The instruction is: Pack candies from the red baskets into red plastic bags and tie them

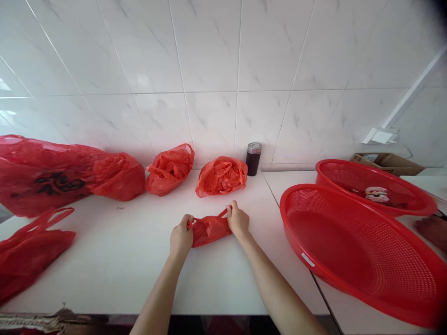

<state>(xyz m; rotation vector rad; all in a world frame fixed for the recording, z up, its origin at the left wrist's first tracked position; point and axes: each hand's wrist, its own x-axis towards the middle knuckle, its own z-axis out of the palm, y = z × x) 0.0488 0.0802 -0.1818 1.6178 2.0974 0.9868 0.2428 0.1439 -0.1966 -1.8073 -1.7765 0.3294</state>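
Note:
A small red plastic bag (209, 229) lies on the white counter (132, 260) in front of me. My left hand (180, 238) is closed on its left handle. My right hand (237, 219) pinches the right handle, so the bag is held between both hands. Just behind it sit two more crumpled red bags, one at the middle (220, 177) and one to its left (170, 169).
A large red bag with black print (59, 174) lies at far left, another red bag (28, 253) at the near left edge. A dark flask (253, 158) stands by the tiled wall. Two red mesh baskets (352, 246) (377, 186) fill the right side, a cardboard box (387, 163) behind.

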